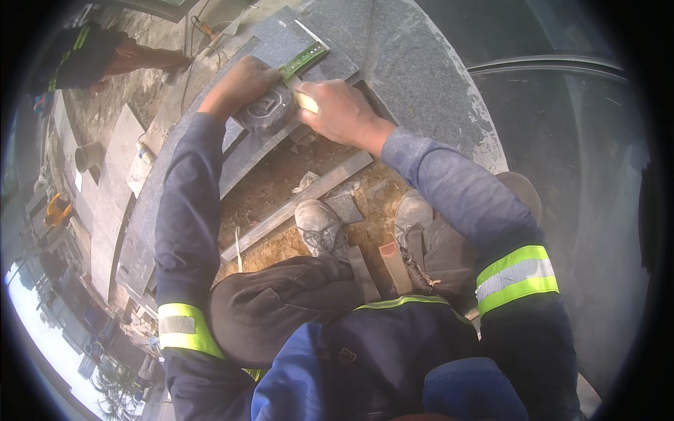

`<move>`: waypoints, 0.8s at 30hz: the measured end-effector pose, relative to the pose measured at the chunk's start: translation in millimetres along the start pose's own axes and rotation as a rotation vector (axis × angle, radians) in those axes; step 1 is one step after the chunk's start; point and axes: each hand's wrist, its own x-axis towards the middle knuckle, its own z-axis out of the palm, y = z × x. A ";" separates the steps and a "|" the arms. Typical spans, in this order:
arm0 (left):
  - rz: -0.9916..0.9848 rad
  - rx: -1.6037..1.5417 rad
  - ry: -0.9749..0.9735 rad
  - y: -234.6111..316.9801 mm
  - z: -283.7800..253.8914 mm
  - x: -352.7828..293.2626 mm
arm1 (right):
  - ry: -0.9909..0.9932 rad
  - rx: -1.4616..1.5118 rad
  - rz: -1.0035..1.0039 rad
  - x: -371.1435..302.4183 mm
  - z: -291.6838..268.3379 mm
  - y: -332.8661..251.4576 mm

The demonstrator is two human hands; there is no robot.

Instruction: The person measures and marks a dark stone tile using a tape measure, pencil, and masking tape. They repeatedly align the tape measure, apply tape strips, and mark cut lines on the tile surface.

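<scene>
Left hand [249,78] grasping green level [305,61], right hand [342,112] clenched on pale-handled tool [307,102], light markings [266,105] on its dark head [269,119] illegible

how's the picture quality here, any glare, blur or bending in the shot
Head view: black rim around a round fisheye image; head view: washed-out white patch at lower left; head view: hazy sheen over the dark panel at right, its seam bowed; head view: green strip fairly clear, far-left background small and soft.

No legible lettering or numerals. On the green bar [302,62], pale marks too small to read; on the navy jacket [400,340], a small unreadable emblem [347,356].
</scene>
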 end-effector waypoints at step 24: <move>0.042 -0.003 0.043 -9.7 -6.5 3.1 | -0.038 -0.105 0.029 -4.5 -9.8 -19.8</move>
